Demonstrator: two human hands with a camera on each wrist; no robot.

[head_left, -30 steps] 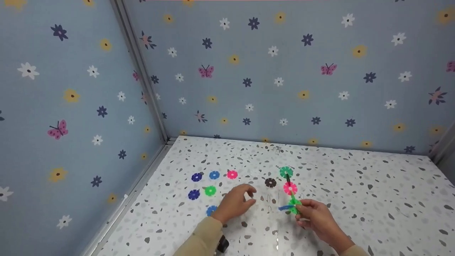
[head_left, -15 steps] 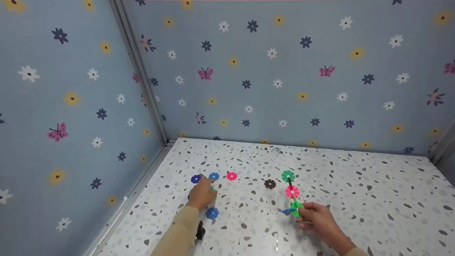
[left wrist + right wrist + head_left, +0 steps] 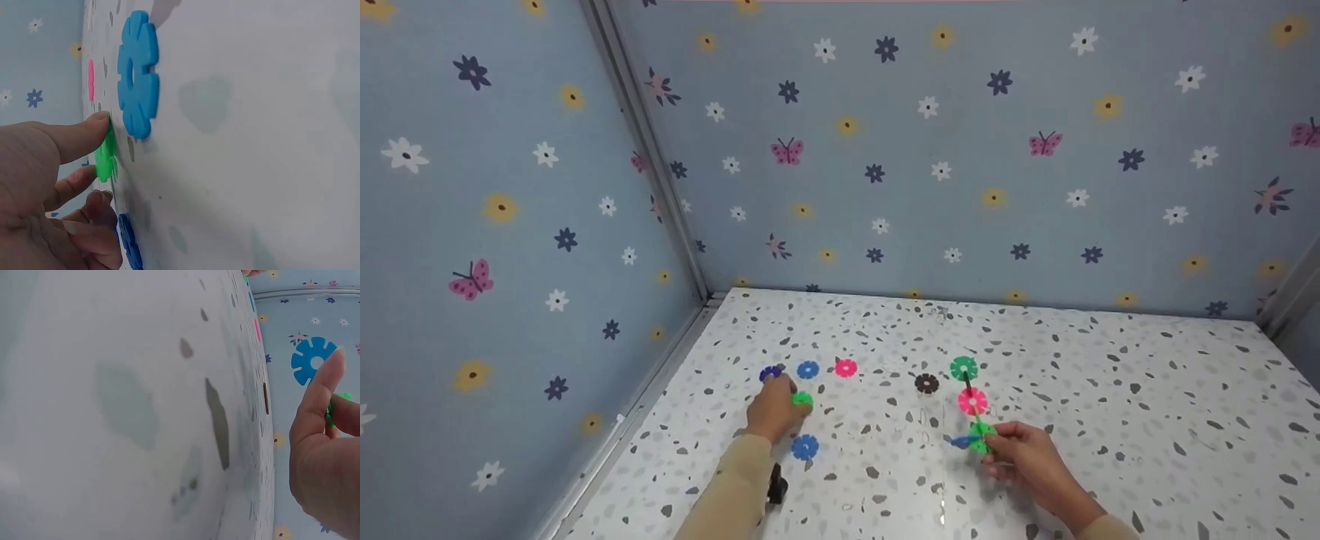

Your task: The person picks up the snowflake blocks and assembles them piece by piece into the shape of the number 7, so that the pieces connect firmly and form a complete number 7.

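Observation:
In the head view my left hand (image 3: 772, 409) is over the left group of notched plastic discs, thumb and forefinger at opposite edges of a bright green disc (image 3: 104, 154). Its other fingers curl near a dark blue disc (image 3: 129, 241). My right hand (image 3: 1030, 457) pinches a bright green disc (image 3: 982, 438) at the near end of a joined chain of discs. A blue disc (image 3: 313, 360) juts from that green one. Farther along the chain come a pink disc (image 3: 973, 402), a dark piece seen edge-on, and a teal-green disc (image 3: 963, 368).
A brown disc (image 3: 927, 384) lies left of the chain. Around the left hand lie blue discs (image 3: 808, 369) (image 3: 805, 448), a purple-blue disc (image 3: 770, 372) and a pink disc (image 3: 846, 368). Patterned panels (image 3: 840, 187) rise behind the speckled table (image 3: 1147, 405) and to its left.
My left hand has moved left from the middle of the table onto the bright green disc. The right hand keeps its hold on the chain, which has shifted only slightly.

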